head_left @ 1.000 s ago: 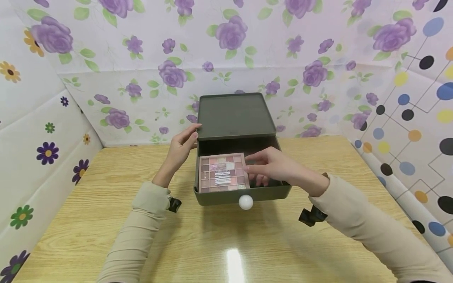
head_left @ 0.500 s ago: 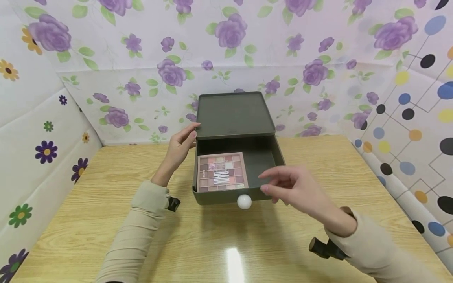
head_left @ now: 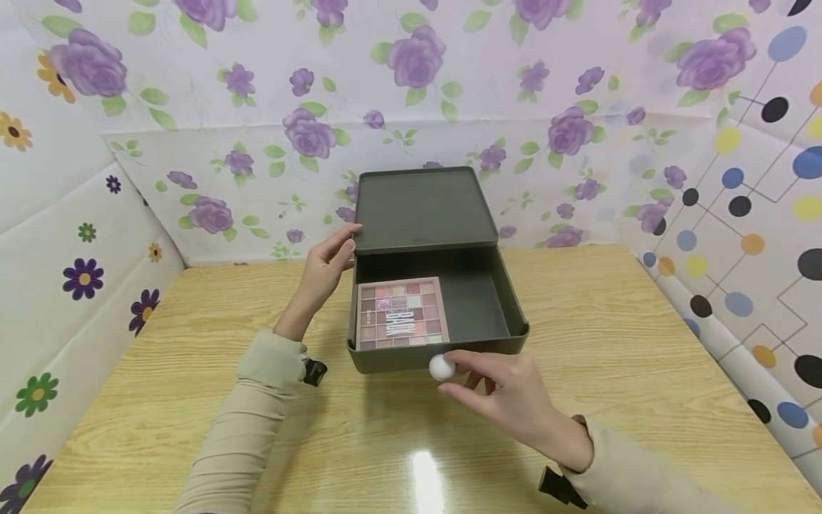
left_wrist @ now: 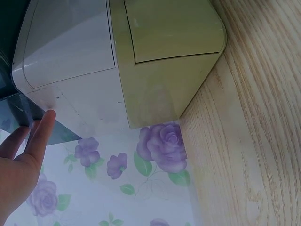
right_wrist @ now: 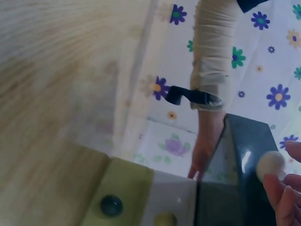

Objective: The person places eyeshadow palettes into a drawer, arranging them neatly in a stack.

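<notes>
A small stacked drawer cabinet has its dark grey-green top drawer (head_left: pixel 472 347) pulled out. Inside, on the left, lies a pink eyeshadow palette (head_left: pixel 401 314) with a gridded, lettered cover. My right hand (head_left: pixel 504 385) is at the drawer's round white knob (head_left: pixel 441 368); the index fingertip meets its upper right side and the thumb sits just below it, with a slight gap. My left hand (head_left: pixel 324 270) rests its fingertips on the cabinet's left side, near the top. In the left wrist view, extended fingers (left_wrist: pixel 43 134) reach that side.
Below the dark drawer are a white tier (left_wrist: pixel 77 80) and a yellow-green tier (left_wrist: pixel 164 61), the latter with a dark round knob (right_wrist: pixel 111 205). The cabinet stands on a wood-grain table (head_left: pixel 212 343) before a floral cloth backdrop (head_left: pixel 257 107).
My right hand has left the drawer's interior beside the palette, swung out to the right and come to the white knob. My left hand and the palette have stayed in place.
</notes>
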